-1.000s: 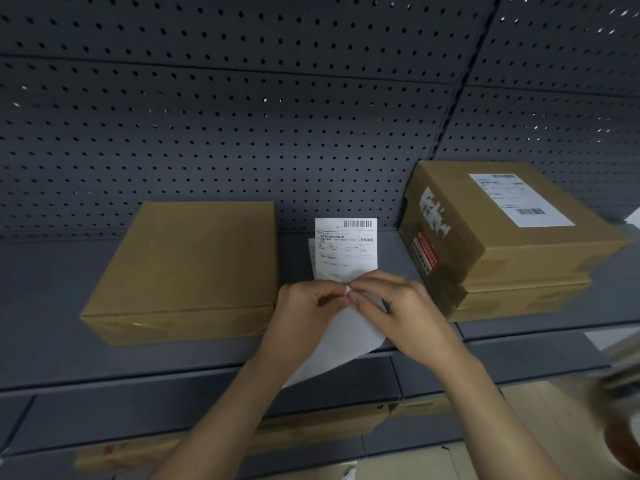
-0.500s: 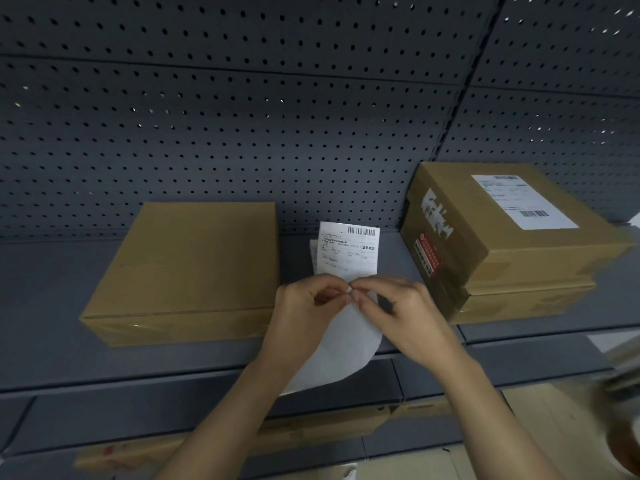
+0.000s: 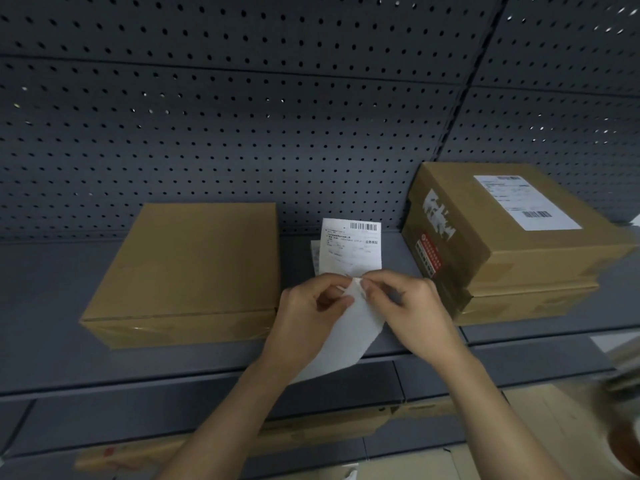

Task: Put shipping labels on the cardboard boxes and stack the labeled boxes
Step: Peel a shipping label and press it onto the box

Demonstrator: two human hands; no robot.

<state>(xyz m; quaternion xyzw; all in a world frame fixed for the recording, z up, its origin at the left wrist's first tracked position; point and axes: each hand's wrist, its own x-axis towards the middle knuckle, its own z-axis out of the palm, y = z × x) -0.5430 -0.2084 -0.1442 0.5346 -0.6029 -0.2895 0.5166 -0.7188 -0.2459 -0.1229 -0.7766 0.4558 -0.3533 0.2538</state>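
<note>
A white shipping label (image 3: 351, 247) with a barcode stands upright between my hands above the grey shelf (image 3: 52, 306). My left hand (image 3: 308, 317) and my right hand (image 3: 412, 313) both pinch its lower edge, fingertips meeting. Its blank backing sheet (image 3: 346, 337) hangs down below them. A plain, unlabeled cardboard box (image 3: 194, 268) lies on the shelf to the left. To the right, a labeled box (image 3: 512, 226) sits on top of another cardboard box (image 3: 530, 303).
A dark pegboard wall (image 3: 277, 116) rises behind the shelf. A lower shelf (image 3: 104, 427) holds flat cardboard (image 3: 311, 434). Something blurred shows at the right edge (image 3: 623, 393).
The label tilted slightly while my fingertips worked at its lower edge. The backing sheet hangs a little further down. The boxes have not moved.
</note>
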